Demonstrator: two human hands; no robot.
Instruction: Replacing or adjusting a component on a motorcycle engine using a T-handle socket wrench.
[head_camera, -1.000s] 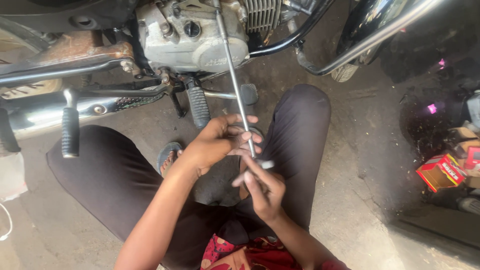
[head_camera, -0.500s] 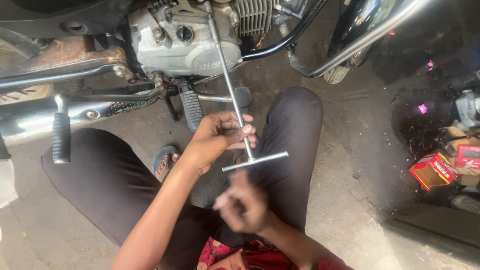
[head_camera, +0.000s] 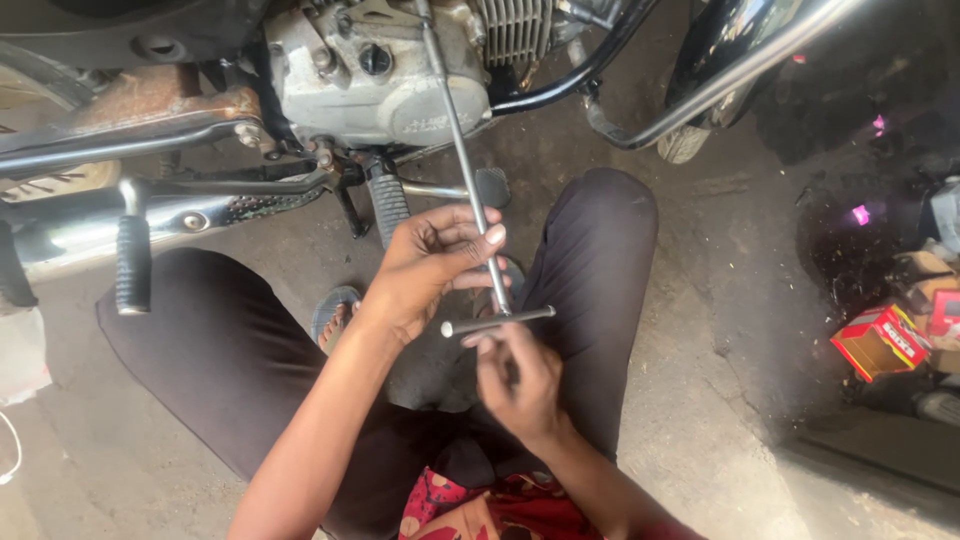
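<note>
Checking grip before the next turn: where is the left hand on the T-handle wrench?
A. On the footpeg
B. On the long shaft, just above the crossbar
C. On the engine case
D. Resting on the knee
B: the left hand wraps its fingers around the shaft of the T-handle wrench just above the crossbar, while the right hand is at the crossbar from below.

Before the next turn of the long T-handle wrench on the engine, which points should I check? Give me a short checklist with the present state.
1. Left hand fingers around the T-handle wrench shaft: ok.
2. Right hand fingers at the crossbar: ok.
3. Wrench tip seated on the engine: cannot tell, out of frame.
4. Shaft clear of the footpeg: ok.
5. Knees clear of the crossbar: ok.
</note>
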